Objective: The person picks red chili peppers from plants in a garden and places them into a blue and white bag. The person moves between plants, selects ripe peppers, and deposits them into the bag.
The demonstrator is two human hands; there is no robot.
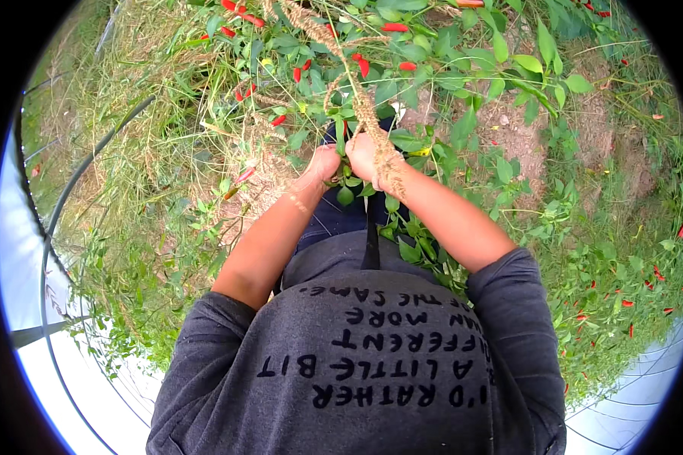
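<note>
My left hand [325,163] and my right hand [366,157] are close together in front of my lower body, among the leaves of a chili pepper plant [346,196]. Both look closed at the fingers, but the fingertips are mostly hidden, and what lies between them cannot be told. A red chili pepper [345,128] hangs just above the gap between the hands. A dry, seeded grass head [366,111] droops across my right hand and wrist. More red chili peppers [364,67] hang on the plants beyond.
Dry grass [267,170] and a red chili pepper [245,174] lie left of my left hand. A dark curved hoop or pipe [62,199] rises at the far left. Bare soil [521,142] shows at the right, and more pepper plants [609,301] with red fruit stand at the lower right.
</note>
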